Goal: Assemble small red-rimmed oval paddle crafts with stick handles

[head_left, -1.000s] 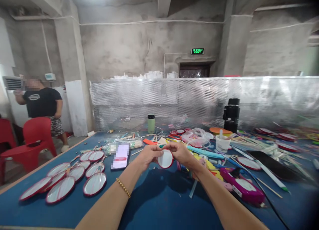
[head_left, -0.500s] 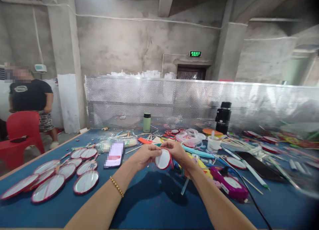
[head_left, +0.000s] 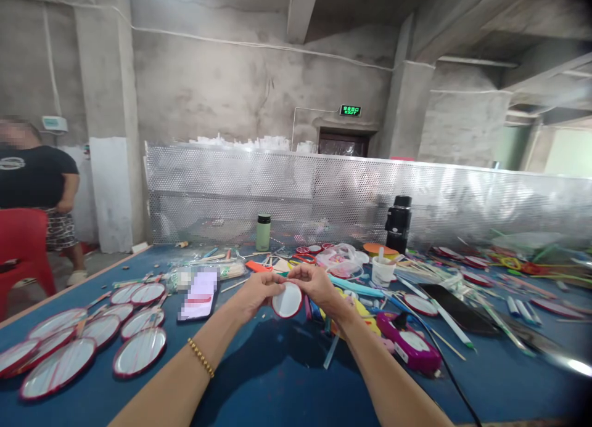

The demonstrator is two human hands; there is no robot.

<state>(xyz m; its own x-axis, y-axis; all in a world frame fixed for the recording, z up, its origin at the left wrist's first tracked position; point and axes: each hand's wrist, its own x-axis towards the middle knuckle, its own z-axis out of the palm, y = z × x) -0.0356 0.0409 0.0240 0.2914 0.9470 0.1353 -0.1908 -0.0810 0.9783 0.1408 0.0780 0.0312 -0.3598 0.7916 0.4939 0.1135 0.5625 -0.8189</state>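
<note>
Between my two hands, above the blue tabletop, is a small round white disc with a red rim [head_left: 287, 301]. My left hand [head_left: 261, 293] pinches its upper left edge with thumb and fingers. The fingers of my right hand [head_left: 315, 285] are closed on the upper right edge. The disc's pale face is turned toward me, and its back is hidden. To the left lie several larger red-rimmed white discs [head_left: 140, 352], some overlapping and some with sticks. A phone with a lit screen [head_left: 200, 296] rests beyond my left wrist.
A purple device [head_left: 409, 347] with a black cable lies right of my right forearm. Beyond it are a white cup [head_left: 383, 270], a dark phone [head_left: 456, 307] and a black thermos [head_left: 398, 225]. A green bottle [head_left: 263, 233] stands before the perforated metal screen [head_left: 231, 187]. A person [head_left: 39, 177] stands left.
The view has turned slightly right, so everything appears shifted left. Both hands keep their hold on the small disc, which looks nearly the same in pose.
</note>
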